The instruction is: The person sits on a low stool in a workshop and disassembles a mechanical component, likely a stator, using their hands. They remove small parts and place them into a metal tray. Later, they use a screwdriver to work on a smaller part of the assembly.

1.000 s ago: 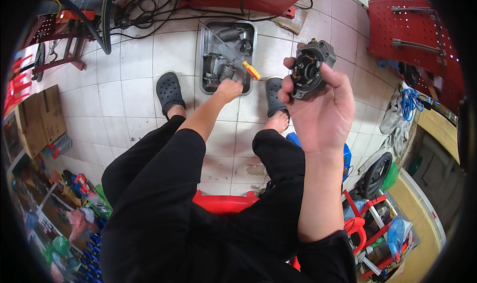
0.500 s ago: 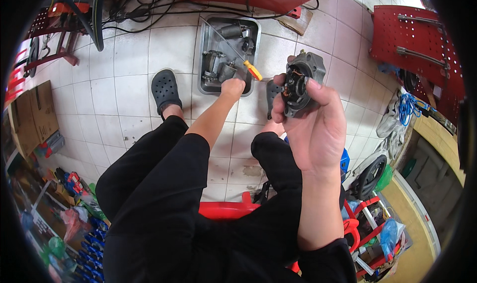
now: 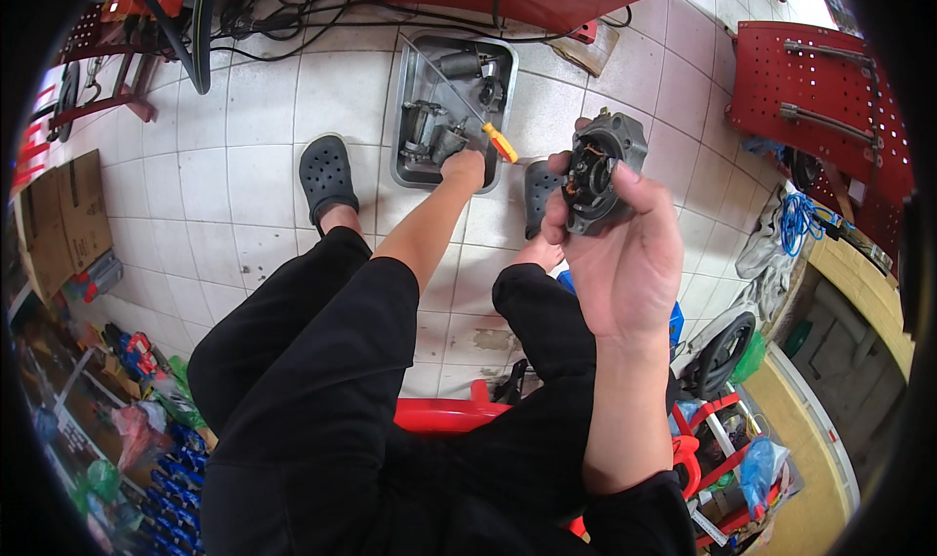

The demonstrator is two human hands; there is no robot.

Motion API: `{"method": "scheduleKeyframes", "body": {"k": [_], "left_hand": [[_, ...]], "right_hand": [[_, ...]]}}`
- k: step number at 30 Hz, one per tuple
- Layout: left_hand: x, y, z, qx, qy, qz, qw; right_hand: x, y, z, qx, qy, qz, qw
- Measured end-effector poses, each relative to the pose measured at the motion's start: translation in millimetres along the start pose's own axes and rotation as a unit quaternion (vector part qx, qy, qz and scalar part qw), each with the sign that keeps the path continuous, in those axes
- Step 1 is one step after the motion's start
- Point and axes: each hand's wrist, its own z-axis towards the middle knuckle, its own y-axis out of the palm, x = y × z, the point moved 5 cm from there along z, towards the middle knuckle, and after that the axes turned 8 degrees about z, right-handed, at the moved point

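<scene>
Raised at the right, my right hand [image 3: 630, 263] grips a grey metal motor end housing [image 3: 630, 146], thumb on its near rim and fingers around the left side. Dark fittings and copper-coloured wires show inside its open face. My left hand [image 3: 464, 169] is curled closed at the near edge of a metal tray [image 3: 402, 97]; its fingertips are hidden. Just beyond that hand lies a cylindrical motor part [image 3: 448, 144]. Other motor parts [image 3: 422, 126] sit in the tray too. A screwdriver [image 3: 500, 142] with a yellow and red handle rests slantwise across the tray.
Black cables [image 3: 293, 24] run over the tiled floor at the back. A red perforated cart [image 3: 800, 117] stands at the right, and a cardboard box [image 3: 68, 224] at the left. My feet in dark clogs [image 3: 325, 180] flank the tray. A wooden piece [image 3: 590, 50] lies farther back.
The housing in my right hand has turned slightly, showing more of its inside. My left hand stays closed at the tray's near edge. The whole view has shifted a little.
</scene>
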Motion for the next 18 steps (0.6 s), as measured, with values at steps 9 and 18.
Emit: {"method": "scheduleKeyframes", "body": {"k": [9,18], "left_hand": [[0,4,4,-0.006,-0.013,-0.034,0.999],[1,-17,-13,0.000,0.002,-0.041,0.999]], "right_hand": [[1,2,0,0.002,-0.003,-0.002,1.000],[-9,-6,5,0.009,-0.028,0.007,1.000]]}}
